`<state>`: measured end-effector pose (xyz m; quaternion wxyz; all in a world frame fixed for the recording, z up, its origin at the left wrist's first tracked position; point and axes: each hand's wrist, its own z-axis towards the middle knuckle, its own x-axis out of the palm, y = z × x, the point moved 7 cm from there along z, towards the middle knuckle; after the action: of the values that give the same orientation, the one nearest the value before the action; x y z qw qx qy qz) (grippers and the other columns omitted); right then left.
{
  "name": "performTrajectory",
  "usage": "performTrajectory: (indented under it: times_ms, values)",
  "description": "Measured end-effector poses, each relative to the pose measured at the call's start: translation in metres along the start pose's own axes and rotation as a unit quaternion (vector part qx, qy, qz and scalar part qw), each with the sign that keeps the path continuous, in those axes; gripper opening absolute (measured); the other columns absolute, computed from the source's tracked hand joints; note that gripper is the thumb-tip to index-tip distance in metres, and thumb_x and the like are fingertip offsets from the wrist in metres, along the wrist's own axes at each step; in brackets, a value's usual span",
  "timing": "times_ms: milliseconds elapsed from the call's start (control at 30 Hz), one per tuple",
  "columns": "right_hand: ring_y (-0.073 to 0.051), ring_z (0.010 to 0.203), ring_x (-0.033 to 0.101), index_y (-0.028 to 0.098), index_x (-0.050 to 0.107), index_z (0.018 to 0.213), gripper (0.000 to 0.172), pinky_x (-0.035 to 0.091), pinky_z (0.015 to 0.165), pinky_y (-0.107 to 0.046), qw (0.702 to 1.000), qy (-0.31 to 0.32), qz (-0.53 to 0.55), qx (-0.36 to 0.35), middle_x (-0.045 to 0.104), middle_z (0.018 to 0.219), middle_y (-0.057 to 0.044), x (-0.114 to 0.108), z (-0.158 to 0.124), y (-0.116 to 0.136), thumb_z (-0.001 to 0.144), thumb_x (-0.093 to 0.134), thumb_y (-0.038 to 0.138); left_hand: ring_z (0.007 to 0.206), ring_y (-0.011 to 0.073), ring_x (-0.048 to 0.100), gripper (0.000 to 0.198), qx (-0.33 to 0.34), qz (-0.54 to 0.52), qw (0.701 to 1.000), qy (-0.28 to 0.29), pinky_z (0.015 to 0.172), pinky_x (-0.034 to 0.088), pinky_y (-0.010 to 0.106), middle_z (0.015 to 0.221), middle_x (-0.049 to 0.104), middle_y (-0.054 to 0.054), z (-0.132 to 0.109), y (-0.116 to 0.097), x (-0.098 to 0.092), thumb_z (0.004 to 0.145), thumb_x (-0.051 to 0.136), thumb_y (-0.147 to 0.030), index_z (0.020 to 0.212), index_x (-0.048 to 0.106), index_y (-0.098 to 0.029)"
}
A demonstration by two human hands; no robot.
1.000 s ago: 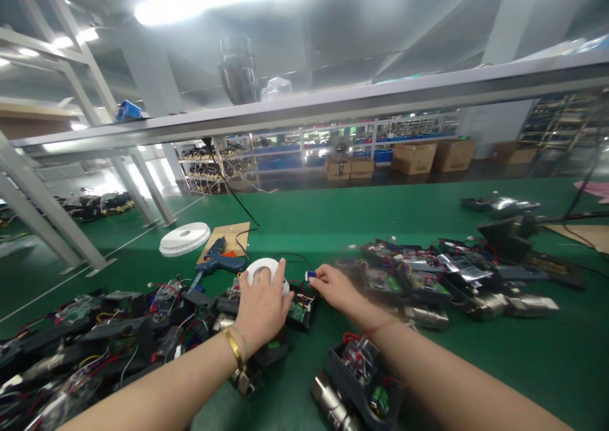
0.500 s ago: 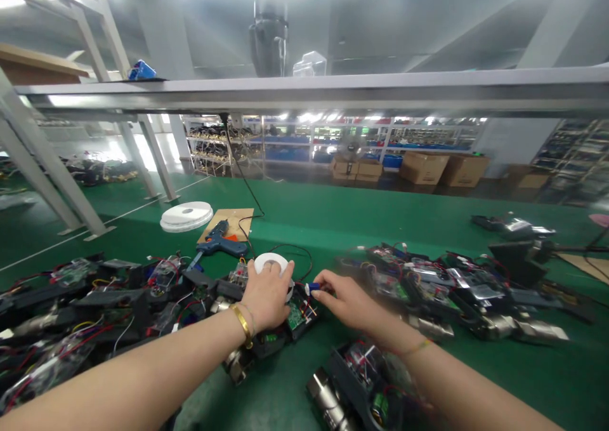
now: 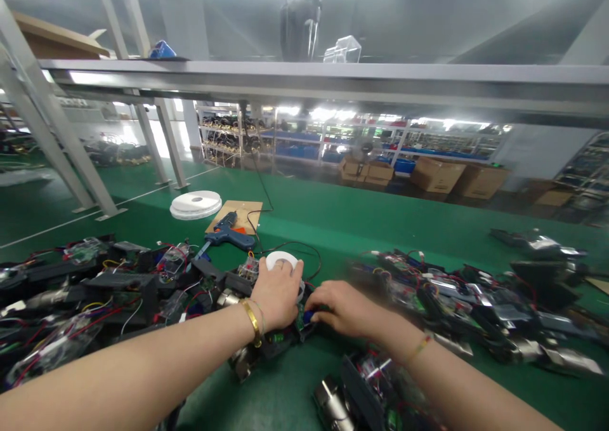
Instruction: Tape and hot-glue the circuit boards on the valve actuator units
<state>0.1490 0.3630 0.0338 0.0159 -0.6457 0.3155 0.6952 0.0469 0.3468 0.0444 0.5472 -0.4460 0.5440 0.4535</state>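
Observation:
My left hand (image 3: 278,296) is closed over a small white roll (image 3: 280,257), its fingertips on the hub and rim. Beneath that hand lies an opened dark housing with a green circuit board (image 3: 301,320) and a metal fitting (image 3: 242,362). At the board's right edge, my right hand (image 3: 340,307) pinches a small blue part (image 3: 308,317), mostly hidden by the fingers. Nearer to me, another dark housing (image 3: 364,390) with wires and a metal fitting (image 3: 333,402) rests on the green bench.
Many opened housings with loose wires crowd the left (image 3: 143,291) and right (image 3: 438,291). A blue glue gun (image 3: 231,235) lies by a cardboard piece (image 3: 250,212), its cord running across the bench. Larger white rolls (image 3: 195,205) sit behind. A metal shelf (image 3: 380,72) spans overhead.
My right hand has brought the blue part down and left against the circuit board. My left hand stays on the white roll. The whole view has shifted slightly.

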Motion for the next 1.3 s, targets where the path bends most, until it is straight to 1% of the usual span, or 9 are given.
performTrajectory:
  times_ms: [200,333,433,567,700,767,967,1133,1300]
  values:
    - [-0.020,0.083,0.069,0.019,0.077,0.097,0.017,0.048,0.074,-0.025,0.998,0.045,-0.034,-0.036,0.077,0.091,-0.006,0.010,0.003,0.012,0.085,0.069,0.011,0.123,0.0370,0.048,0.079,-0.005,-0.004,1.000,0.006,0.106,0.032,0.066,0.131,0.055,0.022,-0.001,-0.001,-0.001,0.078,0.061,-0.031,0.149,0.031,-0.009]
    - [-0.021,0.085,0.069,0.018,0.077,0.100,0.021,0.049,0.078,-0.027,0.994,0.066,-0.059,-0.063,0.077,0.092,-0.008,0.013,0.003,0.018,0.086,0.066,0.009,0.123,0.0372,0.049,0.077,-0.007,-0.006,1.000,0.004,0.106,0.031,0.067,0.130,0.056,0.022,-0.001,-0.001,-0.001,0.080,0.060,-0.029,0.149,0.031,-0.008]
    - [-0.024,0.089,0.067,0.016,0.077,0.103,0.020,0.049,0.083,-0.031,0.990,0.081,-0.078,-0.089,0.075,0.091,-0.011,0.017,0.002,0.018,0.088,0.065,0.014,0.122,0.0372,0.049,0.076,-0.010,-0.006,1.000,0.001,0.106,0.030,0.067,0.129,0.056,0.022,-0.001,-0.001,-0.001,0.080,0.059,-0.027,0.149,0.031,-0.008]
    - [-0.024,0.090,0.064,0.018,0.077,0.105,0.019,0.048,0.084,-0.032,0.985,0.088,-0.095,-0.112,0.071,0.090,-0.011,0.020,0.001,0.016,0.090,0.066,0.022,0.121,0.0370,0.050,0.077,-0.011,-0.006,1.000,0.000,0.106,0.031,0.067,0.129,0.056,0.022,-0.001,-0.001,-0.001,0.080,0.059,-0.027,0.148,0.032,-0.008]
    - [-0.024,0.088,0.061,0.021,0.077,0.104,0.018,0.046,0.077,-0.032,0.985,0.083,-0.108,-0.109,0.068,0.092,-0.010,0.021,0.001,0.012,0.088,0.069,0.024,0.121,0.0365,0.050,0.075,-0.012,-0.004,1.000,-0.005,0.106,0.031,0.067,0.129,0.056,0.022,0.000,0.000,0.000,0.081,0.057,-0.027,0.148,0.032,-0.008]
    - [-0.023,0.087,0.062,0.021,0.076,0.105,0.018,0.047,0.076,-0.030,0.985,0.085,-0.106,-0.103,0.068,0.090,-0.009,0.023,0.001,0.010,0.090,0.066,0.024,0.121,0.0362,0.050,0.074,-0.011,-0.003,1.000,-0.006,0.106,0.031,0.067,0.130,0.056,0.022,0.000,0.000,0.001,0.081,0.057,-0.027,0.148,0.032,-0.008]
    - [-0.022,0.094,0.063,0.017,0.072,0.103,0.015,0.048,0.085,-0.030,0.988,0.100,-0.075,-0.094,0.071,0.095,-0.008,0.025,0.002,0.007,0.090,0.065,0.018,0.119,0.0352,0.051,0.067,-0.008,0.002,1.000,-0.019,0.105,0.033,0.067,0.128,0.057,0.021,0.001,0.000,0.002,0.085,0.051,-0.025,0.148,0.034,-0.008]
    - [-0.022,0.096,0.063,0.015,0.071,0.102,0.014,0.050,0.086,-0.030,0.988,0.108,-0.056,-0.092,0.070,0.098,-0.009,0.024,0.004,0.007,0.089,0.066,0.019,0.118,0.0352,0.053,0.063,-0.008,-0.001,1.000,-0.021,0.104,0.034,0.067,0.126,0.058,0.021,-0.001,-0.001,-0.001,0.087,0.048,-0.024,0.146,0.036,-0.008]
    - [-0.021,0.095,0.064,0.015,0.071,0.103,0.014,0.050,0.086,-0.028,0.989,0.113,-0.044,-0.087,0.070,0.097,-0.009,0.025,0.005,0.005,0.089,0.066,0.018,0.120,0.0357,0.052,0.064,-0.008,-0.008,1.000,-0.018,0.105,0.033,0.067,0.128,0.057,0.022,-0.001,-0.001,-0.001,0.086,0.048,-0.023,0.147,0.034,-0.007]
